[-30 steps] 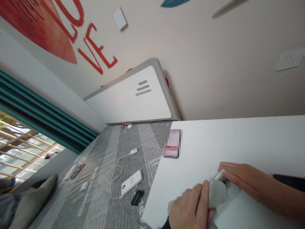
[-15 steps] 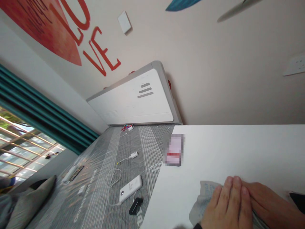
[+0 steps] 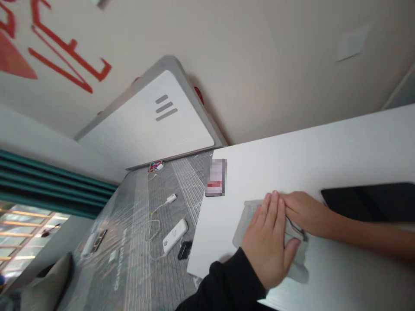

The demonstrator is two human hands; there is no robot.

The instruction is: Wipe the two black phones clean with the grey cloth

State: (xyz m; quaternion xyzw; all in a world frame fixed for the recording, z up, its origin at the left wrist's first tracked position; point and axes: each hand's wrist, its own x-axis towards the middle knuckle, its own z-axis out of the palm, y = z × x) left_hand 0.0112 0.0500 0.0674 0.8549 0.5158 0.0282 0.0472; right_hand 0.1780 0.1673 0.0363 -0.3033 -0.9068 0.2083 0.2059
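A light grey cloth (image 3: 244,226) lies rumpled on the white table, with a dark line along one fold. My left hand (image 3: 269,237), in a black sleeve, rests flat on it, fingers stretched out and pointing away from me, thumb apart on the right. Against its fingers sits my right hand (image 3: 300,209), the bare forearm coming in from the right edge. The right fingers are tucked under the left hand and cannot be seen. Both hands cover much of the cloth.
On the white table (image 3: 269,164) are a pixelated flat item (image 3: 216,177) at the left edge and a flat black device (image 3: 372,201) at right. The plastic-covered bed (image 3: 136,242) alongside holds a white power bank (image 3: 175,235), a black block (image 3: 184,250) and cables. Its headboard (image 3: 145,121) stands behind.
The view has swung right and tilted, so everything shifts left and up and the black device shows more. Both hands stay together on the cloth; the left thumb now shows.
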